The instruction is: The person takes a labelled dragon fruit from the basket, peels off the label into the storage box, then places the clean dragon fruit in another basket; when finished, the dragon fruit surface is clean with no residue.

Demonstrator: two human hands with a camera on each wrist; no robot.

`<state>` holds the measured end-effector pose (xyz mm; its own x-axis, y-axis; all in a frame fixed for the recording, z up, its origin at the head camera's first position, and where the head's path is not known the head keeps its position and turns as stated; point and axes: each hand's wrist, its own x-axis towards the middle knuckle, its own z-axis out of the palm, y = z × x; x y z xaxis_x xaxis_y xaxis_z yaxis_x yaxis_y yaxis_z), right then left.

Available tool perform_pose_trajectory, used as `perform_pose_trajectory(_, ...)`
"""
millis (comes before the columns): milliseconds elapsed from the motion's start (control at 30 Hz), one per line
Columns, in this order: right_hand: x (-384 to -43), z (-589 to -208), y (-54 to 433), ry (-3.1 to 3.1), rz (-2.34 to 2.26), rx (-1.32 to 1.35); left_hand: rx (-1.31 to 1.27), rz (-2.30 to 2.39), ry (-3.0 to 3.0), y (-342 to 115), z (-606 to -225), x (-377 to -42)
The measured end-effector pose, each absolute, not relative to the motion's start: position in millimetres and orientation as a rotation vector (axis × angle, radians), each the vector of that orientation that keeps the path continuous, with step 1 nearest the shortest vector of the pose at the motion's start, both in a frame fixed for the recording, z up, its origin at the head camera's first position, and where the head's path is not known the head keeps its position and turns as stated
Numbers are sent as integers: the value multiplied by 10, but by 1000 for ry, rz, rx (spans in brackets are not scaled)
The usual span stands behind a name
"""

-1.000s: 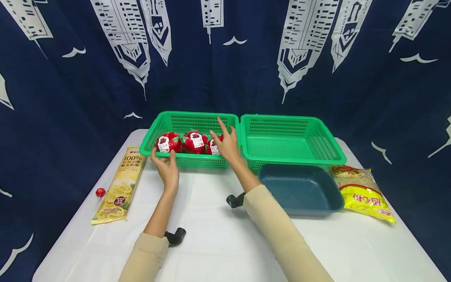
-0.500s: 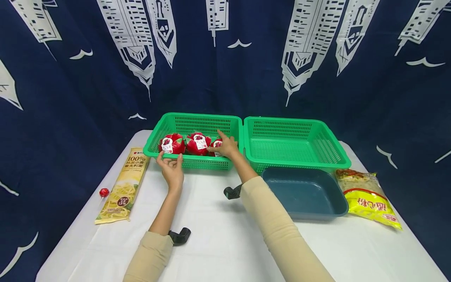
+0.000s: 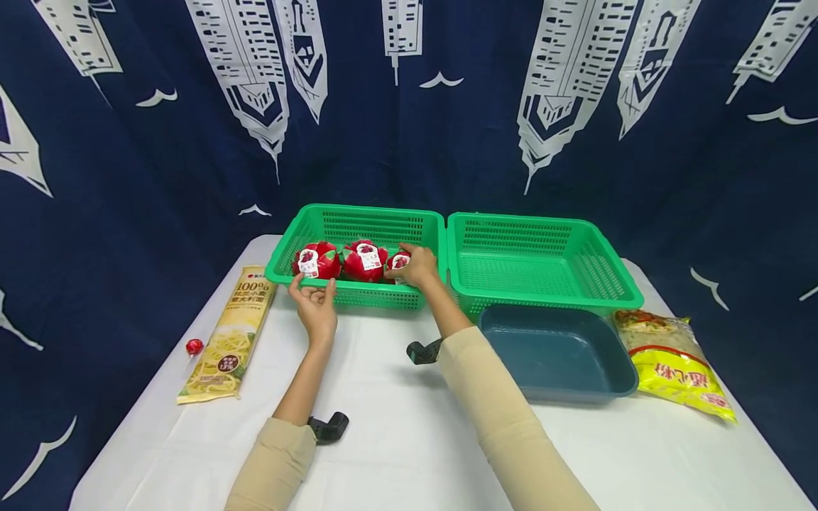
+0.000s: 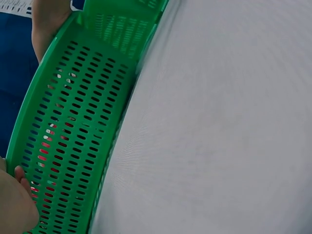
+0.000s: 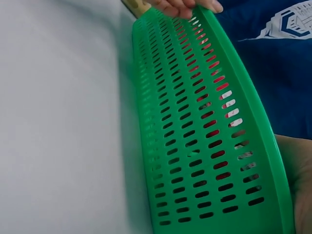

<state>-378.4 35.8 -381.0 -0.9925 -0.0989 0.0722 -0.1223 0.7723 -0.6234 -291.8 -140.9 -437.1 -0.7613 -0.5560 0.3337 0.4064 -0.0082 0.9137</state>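
Three red dragon fruits with green-tipped scales and white labels sit in a row in the left green basket (image 3: 367,215): a left one (image 3: 317,260), a middle one (image 3: 366,261) and a right one (image 3: 397,262). My left hand (image 3: 314,305) grips the front rim of that basket at its left part; fingers (image 5: 180,7) lie outside the wall in the right wrist view. Reaching over the rim, my right hand (image 3: 420,267) holds the right dragon fruit, thumb and fingers around it. Both wrist views show mostly the slotted basket wall, which hides the grasp on the fruit.
A second green basket (image 3: 517,262) stands close on the right. In front of it sits a dark blue tray (image 3: 556,348), with a yellow pasta bag (image 3: 680,369) beside it. Left lie a spaghetti pack (image 3: 230,333) and a red lollipop (image 3: 194,346). A patterned curtain hangs behind.
My right hand has gone down into the left basket, and its spread fingers have closed around the right dragon fruit. The left hand stays on the rim. The head view has shifted slightly.
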Motion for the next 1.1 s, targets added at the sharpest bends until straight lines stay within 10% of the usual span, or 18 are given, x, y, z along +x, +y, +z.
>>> perform_pose_trajectory(533,-3569,-3650,468,-2405,1227,330,169,-1729,-1667,-1433,-4478,-2985)
perform_pose_trajectory(1100,-2308,-3439,1002,-2151,1161,832,122,-1768,-1688,-1422,-4284,-2828)
